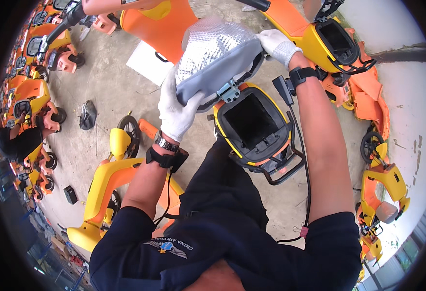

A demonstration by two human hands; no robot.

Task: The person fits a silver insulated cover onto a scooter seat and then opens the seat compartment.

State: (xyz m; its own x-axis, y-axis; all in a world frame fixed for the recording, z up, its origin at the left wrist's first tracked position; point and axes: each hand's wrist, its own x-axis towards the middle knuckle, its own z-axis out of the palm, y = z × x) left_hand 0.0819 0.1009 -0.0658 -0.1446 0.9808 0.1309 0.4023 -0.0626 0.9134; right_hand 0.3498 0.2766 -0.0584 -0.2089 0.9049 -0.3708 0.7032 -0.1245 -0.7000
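Observation:
My gloved left hand [176,111] grips the lower left end of a grey scooter seat [198,89] with silvery quilted wrap [215,46] over it. My gloved right hand [278,48] holds the seat's upper right end. The seat is tilted, with a metal hinge bracket [228,91] on its lower edge, just above an open black storage compartment [249,121] in a yellow and orange scooter body. A black rack [290,174] curves round the compartment's near end. Behind the seat stands an orange scooter front panel [152,26].
Rows of orange and yellow scooters [38,97] line the left. Another scooter [332,41] stands upper right; orange panels [368,106] and scooter parts [385,189] lie along the white wall [412,136]. A yellow frame [103,189] is by my left arm; a white board [142,63] lies on the concrete floor [77,160].

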